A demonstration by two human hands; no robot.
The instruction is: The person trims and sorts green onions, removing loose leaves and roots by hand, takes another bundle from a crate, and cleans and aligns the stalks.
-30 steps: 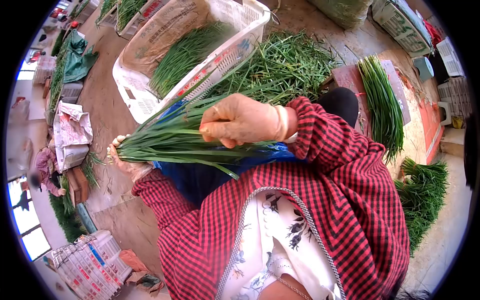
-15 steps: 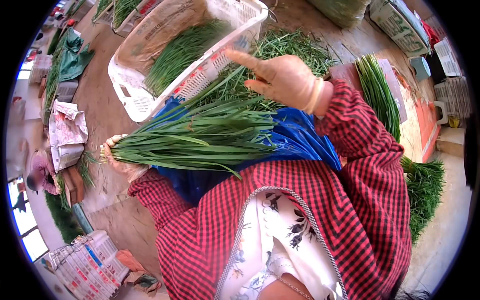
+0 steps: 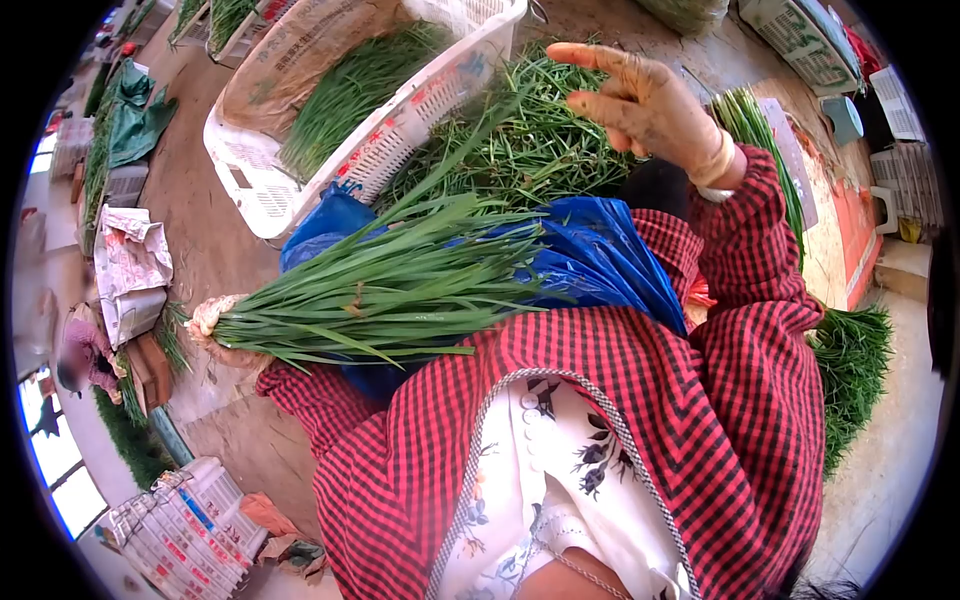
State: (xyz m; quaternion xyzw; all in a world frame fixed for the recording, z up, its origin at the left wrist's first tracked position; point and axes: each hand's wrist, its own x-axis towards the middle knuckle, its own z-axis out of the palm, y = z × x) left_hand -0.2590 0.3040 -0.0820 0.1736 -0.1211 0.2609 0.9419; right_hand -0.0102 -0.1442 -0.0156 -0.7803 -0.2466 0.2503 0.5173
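My left hand (image 3: 215, 328), in a pale glove, is wrapped round the root end of a bunch of long green stalks (image 3: 390, 285). The leaves fan out to the right over a blue plastic apron (image 3: 610, 255) on my lap. Raised at the upper right, my right hand (image 3: 650, 100) is gloved too, its fingers apart and nothing between them. Behind and below it lies a heap of loose green leaves (image 3: 530, 140).
A white basket (image 3: 400, 125) with greens stands ahead. Tied green bundles (image 3: 850, 375) lie at the right, others on a board (image 3: 795, 150). Stacked white crates (image 3: 185, 530) are at the lower left; a person (image 3: 88, 350) sits at the far left.
My right hand has let go of the leaves and moved up and right, its fingers opening. My left hand, still round the bunch, has shifted slightly left.
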